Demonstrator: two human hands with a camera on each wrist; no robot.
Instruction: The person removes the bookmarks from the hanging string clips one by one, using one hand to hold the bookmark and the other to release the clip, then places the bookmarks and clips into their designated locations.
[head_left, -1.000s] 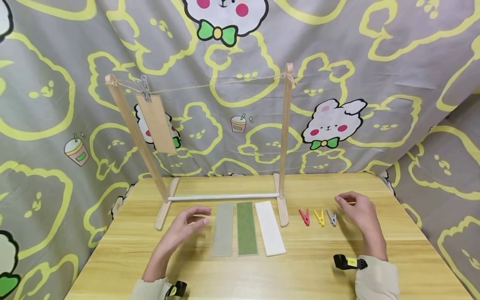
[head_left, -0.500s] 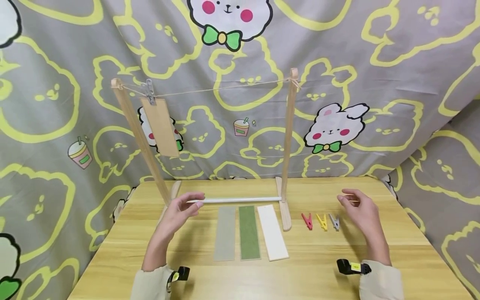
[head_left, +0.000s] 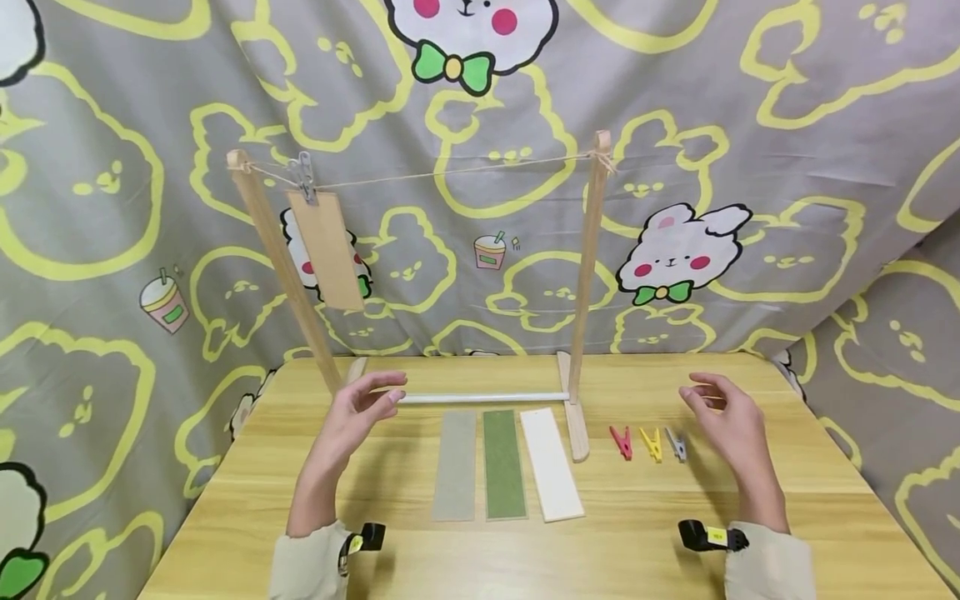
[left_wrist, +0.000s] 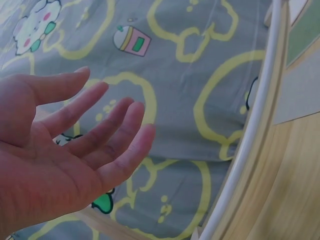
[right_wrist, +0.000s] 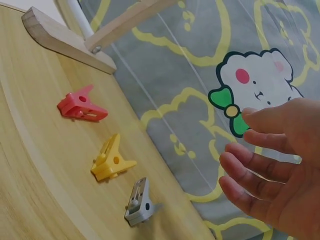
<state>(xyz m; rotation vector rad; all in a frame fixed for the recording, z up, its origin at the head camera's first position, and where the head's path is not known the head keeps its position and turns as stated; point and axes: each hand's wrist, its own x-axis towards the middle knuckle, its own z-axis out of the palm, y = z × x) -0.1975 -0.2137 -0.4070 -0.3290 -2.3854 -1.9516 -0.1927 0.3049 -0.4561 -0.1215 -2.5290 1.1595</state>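
Observation:
My left hand [head_left: 354, 421] hovers in front of the wooden stand's left foot, fingers loosely bent and holding nothing. In the left wrist view its palm faces up with the fingers apart. To its right lie three flat strips: a grey one [head_left: 454, 465], a green one [head_left: 505, 465] and a white one [head_left: 552, 463]. My right hand [head_left: 729, 421] hovers, relaxed and holding nothing, to the right of three clothespins. These are a red clothespin [right_wrist: 82, 104], a yellow clothespin [right_wrist: 112, 159] and a grey clothespin [right_wrist: 138, 201]. A tan strip [head_left: 327, 250] hangs from the cord by a grey clothespin [head_left: 303, 177].
A thin cord [head_left: 450, 172] runs between the left post [head_left: 281, 267] and right post [head_left: 590, 267]. A white rod [head_left: 487, 398] joins the posts low down. Behind the wooden table [head_left: 480, 557] hangs a patterned grey curtain [head_left: 420, 125].
My left hand has moved back and left, away from the grey strip towards the stand's left foot. The right hand has barely moved. The view has shifted slightly.

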